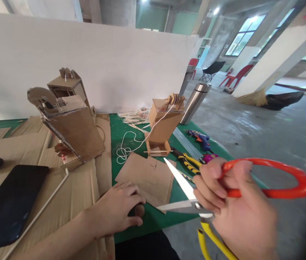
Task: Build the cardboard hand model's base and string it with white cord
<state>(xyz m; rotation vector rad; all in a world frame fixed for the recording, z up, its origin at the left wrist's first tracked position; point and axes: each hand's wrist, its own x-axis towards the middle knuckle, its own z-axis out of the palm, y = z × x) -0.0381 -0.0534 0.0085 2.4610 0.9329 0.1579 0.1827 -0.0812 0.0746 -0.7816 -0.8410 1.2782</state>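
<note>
My right hand (234, 209) is closed round the red handle of a pair of scissors (190, 196), held above the table's front edge with the blades spread apart and pointing left. My left hand (117, 211) rests on the table with its fingers curled, touching the near corner of a flat brown cardboard piece (146, 177); a small brown object sits under its fingertips. A second yellow handle (212, 242) shows below my right hand.
Three cardboard models stand on the green mat (120, 130): two at the left (71, 126), one in the middle (162, 124) with white string (127, 144) trailing. A black tablet (9, 202), steel flask (196, 101), glue gun (200, 139), pliers (188, 160) and white partition (101, 65) surround them.
</note>
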